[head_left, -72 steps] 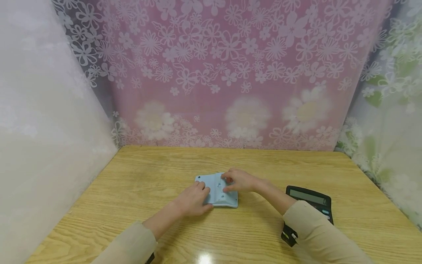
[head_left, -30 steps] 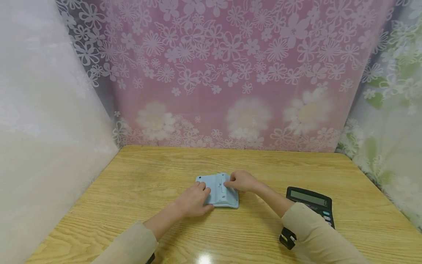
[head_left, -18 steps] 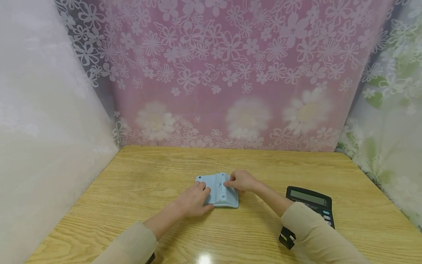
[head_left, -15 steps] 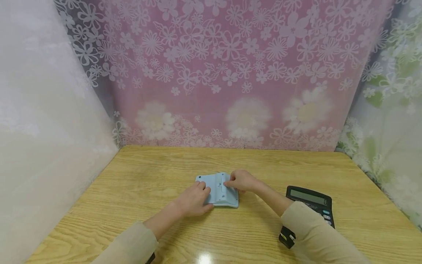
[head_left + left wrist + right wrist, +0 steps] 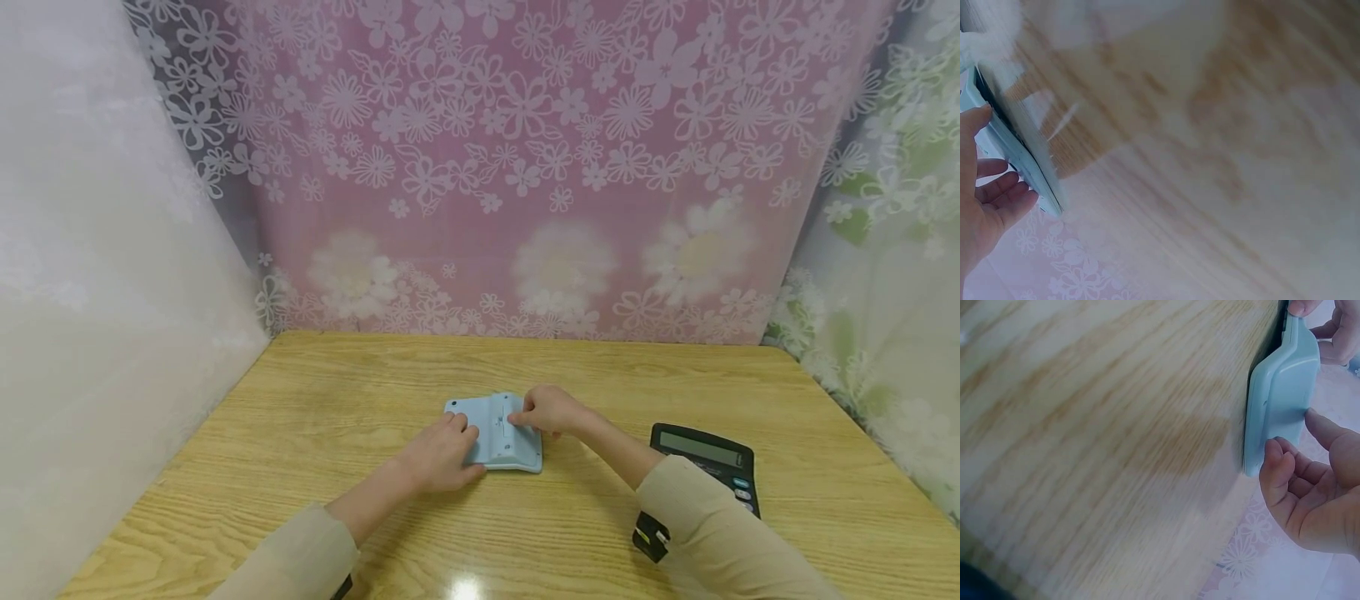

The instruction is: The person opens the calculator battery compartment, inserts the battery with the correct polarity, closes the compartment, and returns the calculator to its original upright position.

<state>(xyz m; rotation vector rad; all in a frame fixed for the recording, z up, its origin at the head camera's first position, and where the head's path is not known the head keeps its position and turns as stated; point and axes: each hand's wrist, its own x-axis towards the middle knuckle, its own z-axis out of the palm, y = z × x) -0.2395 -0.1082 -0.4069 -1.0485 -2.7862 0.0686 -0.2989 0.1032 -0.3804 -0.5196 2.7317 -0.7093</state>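
A light blue calculator [image 5: 480, 412] lies face down on the wooden table, its back and battery cover [image 5: 507, 425] upward. My left hand [image 5: 442, 454] holds the flat left part, fingers over the back and thumb at the near edge. On the raised right part, my right hand [image 5: 551, 410] presses its thumb near the cover while its curled fingers touch the right edge. The right wrist view shows this right hand [image 5: 1316, 487] at the calculator's thick end [image 5: 1291, 394]. In the left wrist view, the left hand [image 5: 988, 200] is beside the calculator's edge [image 5: 1022, 159].
A black calculator [image 5: 701, 450] lies face up at the right, partly covered by the right sleeve [image 5: 697, 508]. A black device [image 5: 651, 536] sits under that sleeve. Pink floral cloth [image 5: 480, 208] hangs behind the wooden table [image 5: 360, 375], with pale cloth at both sides.
The right hand's fingers, earlier spread along the battery cover, have drawn together, with the thumb on the raised part and the others at the edge. The left hand and calculator have stayed nearly still.
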